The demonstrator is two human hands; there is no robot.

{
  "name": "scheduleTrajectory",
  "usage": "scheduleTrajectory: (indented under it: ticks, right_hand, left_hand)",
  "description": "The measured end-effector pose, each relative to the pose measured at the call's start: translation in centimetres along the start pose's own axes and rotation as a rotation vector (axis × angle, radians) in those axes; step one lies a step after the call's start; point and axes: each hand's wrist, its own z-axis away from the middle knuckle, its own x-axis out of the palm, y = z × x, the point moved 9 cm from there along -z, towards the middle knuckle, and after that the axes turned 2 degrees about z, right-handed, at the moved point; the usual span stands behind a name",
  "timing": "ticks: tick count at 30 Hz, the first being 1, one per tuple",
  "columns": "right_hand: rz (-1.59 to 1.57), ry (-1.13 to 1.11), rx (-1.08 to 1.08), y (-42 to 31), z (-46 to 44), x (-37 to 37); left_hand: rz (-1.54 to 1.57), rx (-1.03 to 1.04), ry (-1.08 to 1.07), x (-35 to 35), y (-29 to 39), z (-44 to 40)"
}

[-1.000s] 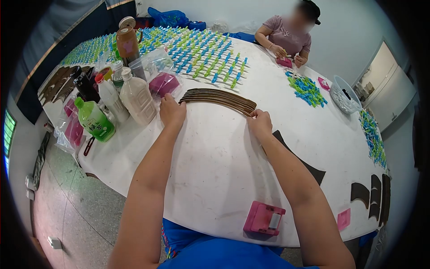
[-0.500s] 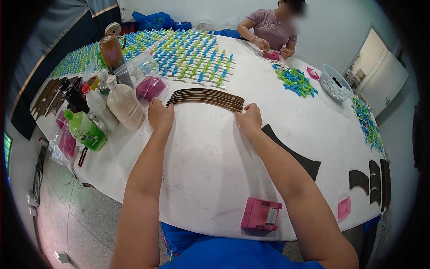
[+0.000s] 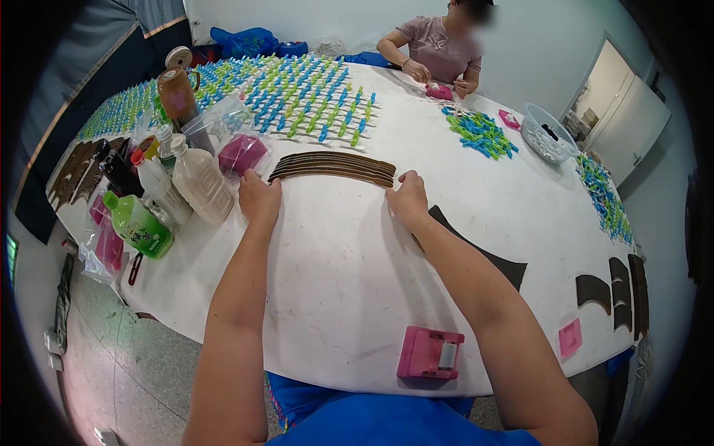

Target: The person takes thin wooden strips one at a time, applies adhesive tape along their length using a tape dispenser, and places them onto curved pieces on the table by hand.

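From here, the curved brown strips (image 3: 332,165) lie between the table's (image 3: 335,312) near and far edges, long axis left to right. Left hand (image 3: 259,198) and right hand (image 3: 408,196), fingers curled, flank opposite ends equally closely; I can't tell whether either grips.

Between the left hand (image 3: 259,198) and the right hand (image 3: 408,198), a curved stack of thin strips (image 3: 333,166) shows dark-brown and tan stripes. Beyond the hands, slim plastic clips (image 3: 323,134) mix blue and lime green in rows.
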Motion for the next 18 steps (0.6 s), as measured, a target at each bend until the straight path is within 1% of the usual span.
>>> scheduleTrajectory:
  ticks: [1,2,4,5,7,8,9,11,13,15,16,18]
  right_hand:
    - [-0.005,0.004,-0.056,-0.3,0.3,-0.4]
    - [-0.004,0.007,-0.057,0.2,0.5,-1.0]
    - [-0.042,-0.004,-0.223,-1.2,2.4,-3.8]
    - [-0.039,-0.003,-0.227,-0.9,3.5,-5.5]
    - [-0.168,-0.096,-0.341,-0.7,6.7,-8.6]
    - [-0.156,-0.044,-0.369,-0.2,8.5,-10.8]
    - [-0.145,0.007,-0.398,0.6,10.6,-12.8]
    - [-0.057,-0.038,-0.299,4.2,13.7,-15.4]
    - [0.049,-0.001,-0.385,8.3,16.7,-17.3]
    - [0.096,0.082,-0.46,10.5,20.5,-19.3]
    - [0.095,0.084,-0.463,12.0,21.8,-19.7]
    - [0.157,0.23,-0.538,13.7,24.4,-20.9]
  left_hand:
    - [0.003,0.002,0.0,-0.1,0.1,0.0]
    - [0.007,0.004,0.003,-0.2,0.1,0.1]
    - [0.015,0.004,0.008,-0.4,0.2,0.2]
    - [0.014,0.0,0.005,-0.4,0.3,0.3]
    - [0.017,-0.006,0.005,-0.5,0.3,0.3]
    - [0.021,0.001,0.004,-0.3,0.1,0.1]
    - [0.023,0.007,0.004,-0.2,0.0,0.1]
    - [0.031,0.016,0.005,-0.2,-0.1,0.2]
    - [0.038,0.028,0.002,-0.1,-0.3,0.4]
    - [0.071,0.069,-0.001,0.1,-0.4,0.6]
    - [0.072,0.068,0.003,0.0,-0.5,1.1]
    - [0.1,0.111,-0.031,-0.5,-0.2,2.4]
